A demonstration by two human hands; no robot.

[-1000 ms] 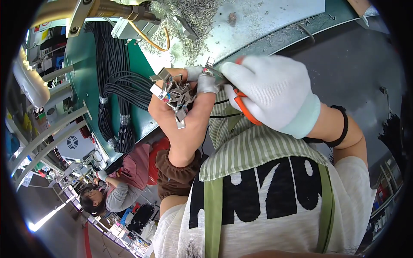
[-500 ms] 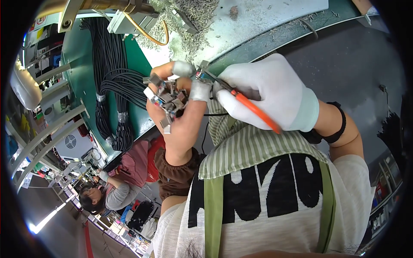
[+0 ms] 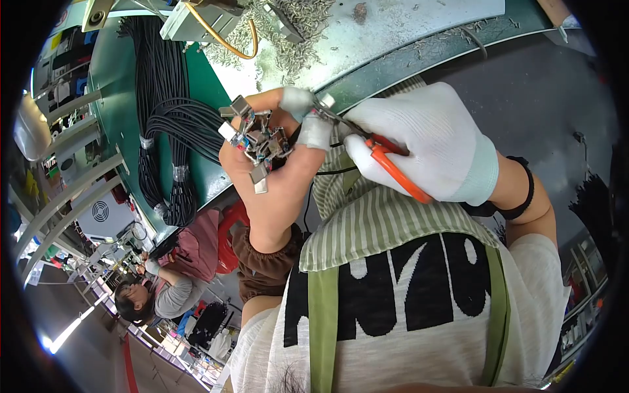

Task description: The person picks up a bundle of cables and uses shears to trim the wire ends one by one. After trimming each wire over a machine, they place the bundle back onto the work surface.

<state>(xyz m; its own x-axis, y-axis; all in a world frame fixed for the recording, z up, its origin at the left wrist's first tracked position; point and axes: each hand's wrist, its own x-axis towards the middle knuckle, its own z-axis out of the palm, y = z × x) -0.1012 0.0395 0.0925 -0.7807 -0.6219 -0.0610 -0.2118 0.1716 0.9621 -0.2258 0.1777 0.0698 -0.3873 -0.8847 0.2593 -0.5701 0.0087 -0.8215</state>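
My left hand (image 3: 268, 196), with white covers on thumb and forefinger, is closed around a bunch of cable ends with metal connectors (image 3: 263, 143). Thumb and forefinger pinch one more connector end (image 3: 325, 101) at their tips. My right hand (image 3: 432, 144), in a white knitted glove, grips small pliers or cutters (image 3: 401, 175) with orange handles. Their dark jaws reach to the pinched connector; whether they bite on it I cannot make out. A black cable (image 3: 334, 172) runs out behind my left hand.
Bundles of black cable (image 3: 160, 78) lie on the green table (image 3: 203, 82) at the left. Small metal scraps (image 3: 295, 59) cover part of the white board (image 3: 393, 29), beside a metal fixture (image 3: 200, 23). A co-worker (image 3: 173, 291) sits at the lower left.
The pliers' handles have spread apart, so both now show. Both hands have shifted slightly, and the pinched connector end sits a little farther right.
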